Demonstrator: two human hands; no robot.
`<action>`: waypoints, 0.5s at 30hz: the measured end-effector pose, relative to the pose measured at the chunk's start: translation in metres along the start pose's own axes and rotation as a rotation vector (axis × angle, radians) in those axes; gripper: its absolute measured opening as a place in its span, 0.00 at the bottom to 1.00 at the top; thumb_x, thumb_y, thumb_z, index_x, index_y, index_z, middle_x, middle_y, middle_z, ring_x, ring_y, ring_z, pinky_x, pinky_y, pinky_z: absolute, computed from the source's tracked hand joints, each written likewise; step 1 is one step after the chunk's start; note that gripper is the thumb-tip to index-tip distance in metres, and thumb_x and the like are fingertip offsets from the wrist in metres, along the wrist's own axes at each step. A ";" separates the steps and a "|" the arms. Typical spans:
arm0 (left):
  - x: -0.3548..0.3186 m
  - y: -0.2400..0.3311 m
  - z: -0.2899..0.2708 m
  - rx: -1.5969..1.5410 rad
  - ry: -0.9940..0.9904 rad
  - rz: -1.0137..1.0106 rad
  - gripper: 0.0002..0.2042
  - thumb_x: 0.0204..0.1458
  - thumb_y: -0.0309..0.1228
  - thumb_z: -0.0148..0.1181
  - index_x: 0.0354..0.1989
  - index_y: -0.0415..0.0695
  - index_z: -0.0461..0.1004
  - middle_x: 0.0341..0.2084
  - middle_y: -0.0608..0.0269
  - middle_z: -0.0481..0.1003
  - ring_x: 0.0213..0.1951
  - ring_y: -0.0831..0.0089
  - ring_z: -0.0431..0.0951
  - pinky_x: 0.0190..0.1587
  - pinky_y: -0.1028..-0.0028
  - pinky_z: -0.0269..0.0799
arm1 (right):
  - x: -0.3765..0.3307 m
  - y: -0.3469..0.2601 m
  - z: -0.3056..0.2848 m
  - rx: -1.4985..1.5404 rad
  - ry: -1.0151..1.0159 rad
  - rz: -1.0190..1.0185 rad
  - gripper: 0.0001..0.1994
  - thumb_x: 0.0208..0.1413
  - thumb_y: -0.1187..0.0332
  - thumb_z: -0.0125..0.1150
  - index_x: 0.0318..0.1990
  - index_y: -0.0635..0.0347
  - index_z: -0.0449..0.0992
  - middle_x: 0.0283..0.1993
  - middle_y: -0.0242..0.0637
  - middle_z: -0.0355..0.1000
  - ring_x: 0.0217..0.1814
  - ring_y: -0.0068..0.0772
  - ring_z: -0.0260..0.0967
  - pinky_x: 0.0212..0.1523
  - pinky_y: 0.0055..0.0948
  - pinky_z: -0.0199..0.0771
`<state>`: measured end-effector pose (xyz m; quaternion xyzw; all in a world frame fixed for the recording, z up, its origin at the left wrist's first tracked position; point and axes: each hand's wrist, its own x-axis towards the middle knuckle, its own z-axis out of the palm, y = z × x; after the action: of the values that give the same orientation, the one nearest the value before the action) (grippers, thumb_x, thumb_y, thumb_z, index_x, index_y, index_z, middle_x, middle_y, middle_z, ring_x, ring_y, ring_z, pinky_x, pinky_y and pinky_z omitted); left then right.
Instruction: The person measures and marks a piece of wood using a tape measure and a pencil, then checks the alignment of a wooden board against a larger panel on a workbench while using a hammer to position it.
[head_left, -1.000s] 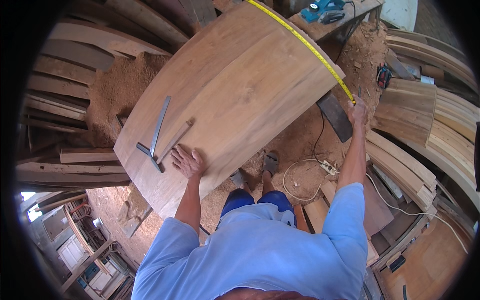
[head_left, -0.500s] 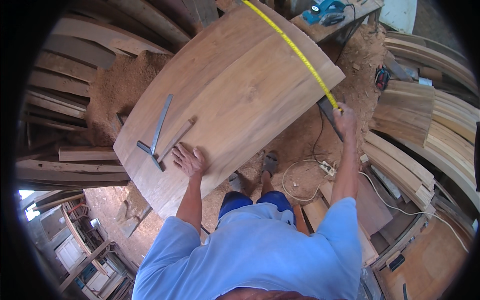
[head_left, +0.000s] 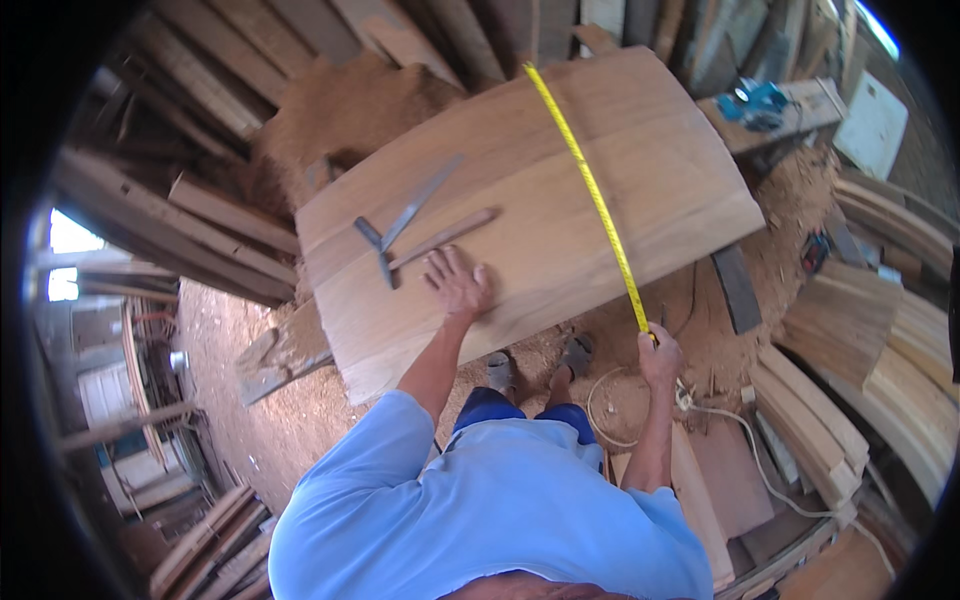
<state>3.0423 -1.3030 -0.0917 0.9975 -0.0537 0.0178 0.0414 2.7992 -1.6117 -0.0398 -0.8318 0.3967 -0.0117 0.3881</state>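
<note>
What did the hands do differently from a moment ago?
The right hand, holding the yellow tape measure, came back along the wide wooden panel toward the person, past its near edge, so the tape now spans the whole panel. It kept its hold throughout. The left hand stayed flat on the panel beside the metal square and the wooden stick, which did not move.

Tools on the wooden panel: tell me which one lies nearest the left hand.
The thin wooden stick lies nearest: the left hand has its fingertips just below it. The metal square lies farther up-left, and the yellow tape measure runs well to the right.
</note>
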 end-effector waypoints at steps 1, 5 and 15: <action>-0.002 -0.011 0.002 -0.025 0.004 0.059 0.38 0.55 0.49 0.48 0.70 0.39 0.50 0.69 0.35 0.47 0.71 0.38 0.44 0.69 0.40 0.34 | -0.005 -0.010 0.000 -0.017 -0.006 -0.022 0.18 0.54 0.61 0.58 0.48 0.62 0.79 0.44 0.54 0.77 0.48 0.53 0.76 0.50 0.43 0.73; -0.018 -0.074 -0.016 -0.163 -0.047 0.267 0.38 0.53 0.45 0.53 0.70 0.40 0.51 0.69 0.41 0.50 0.70 0.39 0.47 0.68 0.41 0.37 | -0.016 -0.026 0.004 -0.050 -0.014 -0.046 0.19 0.53 0.61 0.59 0.49 0.61 0.79 0.44 0.53 0.77 0.48 0.53 0.76 0.50 0.43 0.73; 0.012 -0.145 -0.054 -0.133 0.194 0.223 0.34 0.50 0.37 0.60 0.67 0.49 0.57 0.67 0.44 0.55 0.68 0.43 0.53 0.67 0.44 0.45 | -0.046 -0.060 0.027 -0.215 -0.103 -0.178 0.20 0.53 0.57 0.58 0.50 0.57 0.80 0.43 0.52 0.78 0.47 0.52 0.76 0.49 0.43 0.74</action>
<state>3.0685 -1.1562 -0.0488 0.9741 -0.1609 0.1147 0.1099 2.8158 -1.5410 -0.0056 -0.9000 0.2997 0.0391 0.3141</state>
